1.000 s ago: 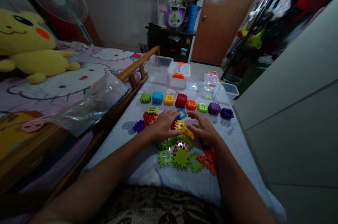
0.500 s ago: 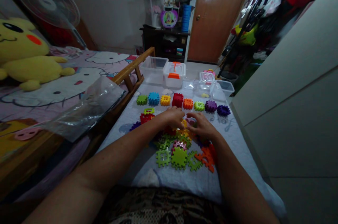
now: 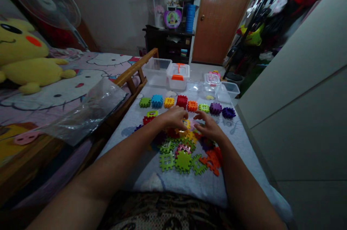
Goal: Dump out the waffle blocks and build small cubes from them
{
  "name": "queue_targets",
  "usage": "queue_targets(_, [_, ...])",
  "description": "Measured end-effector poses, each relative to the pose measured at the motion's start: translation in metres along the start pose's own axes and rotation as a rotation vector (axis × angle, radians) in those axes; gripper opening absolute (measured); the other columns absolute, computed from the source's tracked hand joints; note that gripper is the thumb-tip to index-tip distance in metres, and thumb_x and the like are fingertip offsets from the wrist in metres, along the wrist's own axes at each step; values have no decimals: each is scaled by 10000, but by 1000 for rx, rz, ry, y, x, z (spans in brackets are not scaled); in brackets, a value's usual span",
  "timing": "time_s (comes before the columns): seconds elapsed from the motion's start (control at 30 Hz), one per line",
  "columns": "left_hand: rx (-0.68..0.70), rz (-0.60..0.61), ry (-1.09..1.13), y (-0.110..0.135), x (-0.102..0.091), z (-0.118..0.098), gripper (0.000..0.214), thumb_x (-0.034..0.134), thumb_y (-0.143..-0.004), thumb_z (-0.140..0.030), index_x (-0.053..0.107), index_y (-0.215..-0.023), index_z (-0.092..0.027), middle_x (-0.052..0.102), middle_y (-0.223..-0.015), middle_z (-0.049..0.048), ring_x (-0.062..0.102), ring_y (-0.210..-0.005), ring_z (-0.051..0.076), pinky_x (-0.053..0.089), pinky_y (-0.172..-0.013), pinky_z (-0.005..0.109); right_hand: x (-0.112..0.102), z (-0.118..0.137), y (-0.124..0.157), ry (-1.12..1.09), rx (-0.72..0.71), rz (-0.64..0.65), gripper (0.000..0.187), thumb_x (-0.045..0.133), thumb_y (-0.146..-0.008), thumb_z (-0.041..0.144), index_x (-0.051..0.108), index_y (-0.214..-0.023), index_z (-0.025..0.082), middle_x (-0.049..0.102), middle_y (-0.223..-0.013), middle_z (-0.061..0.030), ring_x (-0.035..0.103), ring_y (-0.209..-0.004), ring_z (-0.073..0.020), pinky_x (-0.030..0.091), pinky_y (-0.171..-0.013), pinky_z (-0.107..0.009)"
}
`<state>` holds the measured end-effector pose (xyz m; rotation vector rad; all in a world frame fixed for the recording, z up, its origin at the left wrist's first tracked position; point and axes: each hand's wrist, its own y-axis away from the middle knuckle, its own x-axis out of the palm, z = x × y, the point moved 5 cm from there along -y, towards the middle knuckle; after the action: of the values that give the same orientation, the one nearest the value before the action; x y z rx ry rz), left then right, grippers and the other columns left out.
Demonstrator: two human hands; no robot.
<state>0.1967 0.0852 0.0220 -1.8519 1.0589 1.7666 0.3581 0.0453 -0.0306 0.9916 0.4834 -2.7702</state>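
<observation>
My left hand (image 3: 177, 117) is closed, its curled fingers and thumb at a yellow notched building tile (image 3: 186, 124) above a loose pile. My right hand (image 3: 208, 127) is just right of it, thumb and index finger apart, with nothing visible between them. Under and in front of the hands lie interlocking plastic tiles: a solid green tile (image 3: 183, 161), a pink tile (image 3: 184, 148), a light green lattice tile (image 3: 166, 161) and orange pieces (image 3: 211, 162). My left forearm covers part of the pile.
Behind the hands runs a row of sorted stacks, among them a blue stack (image 3: 157, 101), a red stack (image 3: 181, 101) and a purple stack (image 3: 215, 108). Farther back stand a clear bin (image 3: 157, 72) and a lidded box (image 3: 178, 81). A wooden bed rail (image 3: 127, 74) borders the left side.
My hands have drawn slightly apart, the left shifting a little left. More of the yellow tile shows between them. The stacks stay in place.
</observation>
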Motion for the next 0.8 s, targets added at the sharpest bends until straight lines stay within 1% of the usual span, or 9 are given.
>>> queue_targets(0.1, [-15,-37,50,18,1,3,511,709,-726,-462,651,-1154,-190,658,-1163,82,579,-1088,262,436,-928,337,-15,-14,0,-21,71,-97,478,624,-791,252,531,-1258,214,685,-1048,-66,632,-978,-214,474,-906,-398])
queue_targets(0.17, [-9,-35,47,26,6,3,491,710,-717,-460,650,-1124,-193,655,-1147,79,572,-1082,271,426,-933,356,-21,-21,0,-35,126,-120,418,603,-789,245,564,-1202,191,690,-996,-64,646,-919,-202,489,-854,-365])
queue_targets(0.3, [9,-44,21,32,18,1,438,693,-716,-447,662,-1082,-208,635,-1118,77,564,-1053,278,421,-909,377,-25,-27,1,-26,234,-73,335,556,-800,241,606,-1120,158,683,-865,-36,627,-745,-161,484,-700,-288])
queue_targets(0.4, [14,-51,-4,31,19,0,400,690,-713,-448,684,-1038,-214,627,-1099,78,553,-1045,281,416,-908,386,-25,-28,3,12,266,-40,318,550,-797,250,625,-1088,148,663,-781,-10,591,-682,-148,455,-636,-262])
queue_targets(0.53, [30,-39,-34,26,17,-3,371,694,-700,-444,698,-997,-222,630,-1089,71,552,-1035,275,417,-909,384,-26,-28,3,40,283,-33,321,545,-796,255,639,-1081,141,652,-749,-2,573,-662,-144,436,-621,-256])
queue_targets(0.8, [22,-27,-69,21,16,-4,362,666,-718,-459,710,-970,-203,649,-1064,88,569,-1023,278,434,-905,392,-25,-23,3,126,288,-3,323,587,-788,214,663,-1091,132,677,-815,-30,579,-696,-144,440,-671,-257])
